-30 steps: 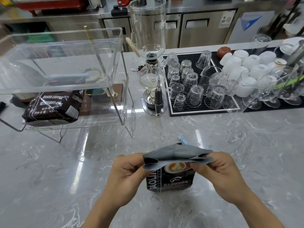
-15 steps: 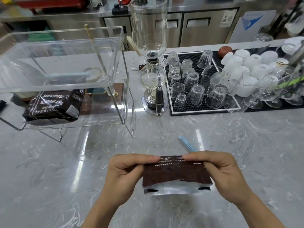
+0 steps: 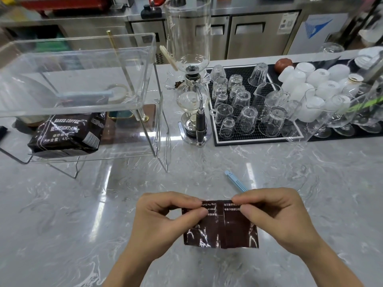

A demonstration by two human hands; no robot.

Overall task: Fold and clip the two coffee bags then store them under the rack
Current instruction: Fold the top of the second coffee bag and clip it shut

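Note:
A dark brown coffee bag [image 3: 222, 230] lies on the marble counter near the front edge, its top folded over toward me. My left hand [image 3: 163, 220] pinches the fold at its left end, and my right hand [image 3: 275, 216] pinches it at the right end. A light blue clip [image 3: 235, 180] lies on the counter just beyond my right hand, untouched. A second dark coffee bag [image 3: 68, 133], with a blue clip across its top, sits under the clear acrylic rack [image 3: 149, 83] at the left.
A glass siphon coffee maker [image 3: 192, 83] stands right of the rack. A black mat [image 3: 213, 112] holds several upturned glasses, with white cups [image 3: 317, 79] and stemmed glasses farther right. Steel cabinets line the back.
The open silver mouth of the bag has been flattened and folded down toward me. Both hands have moved inward along the fold, and the blue clip behind is now uncovered.

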